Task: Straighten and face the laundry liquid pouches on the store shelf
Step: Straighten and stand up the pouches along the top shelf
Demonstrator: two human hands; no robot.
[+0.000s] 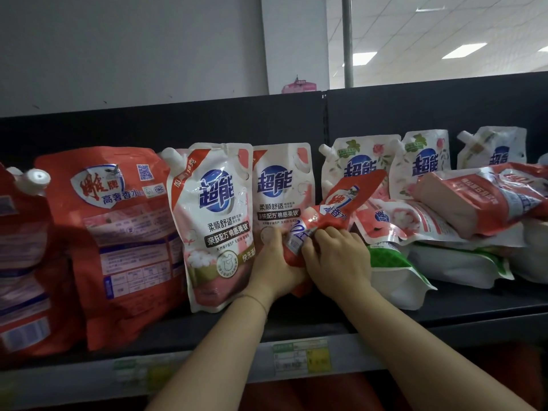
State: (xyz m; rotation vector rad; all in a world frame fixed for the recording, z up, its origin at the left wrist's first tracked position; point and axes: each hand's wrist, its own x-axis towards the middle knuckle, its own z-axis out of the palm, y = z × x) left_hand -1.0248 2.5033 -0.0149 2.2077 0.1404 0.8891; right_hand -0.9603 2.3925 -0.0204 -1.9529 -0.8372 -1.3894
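Note:
A small red pouch [344, 200] tilts to the right in the middle of the dark shelf [444, 310]. My left hand [274, 262] grips its lower left side and my right hand [332, 256] grips its lower right side. Just left of it two white-and-pink pouches [213, 221] [281, 188] stand upright, labels forward. Further left a large red pouch [118, 232] stands with its back panel showing. On the right, pink and red pouches [486, 200] lie flat in a pile over a green-and-white pouch [394, 271].
Three white floral pouches [358, 161] stand upright at the back right against the shelf's dark back panel. Another red pouch with a white cap [23, 247] stands at the far left. Price labels [299, 357] sit on the shelf's front rail.

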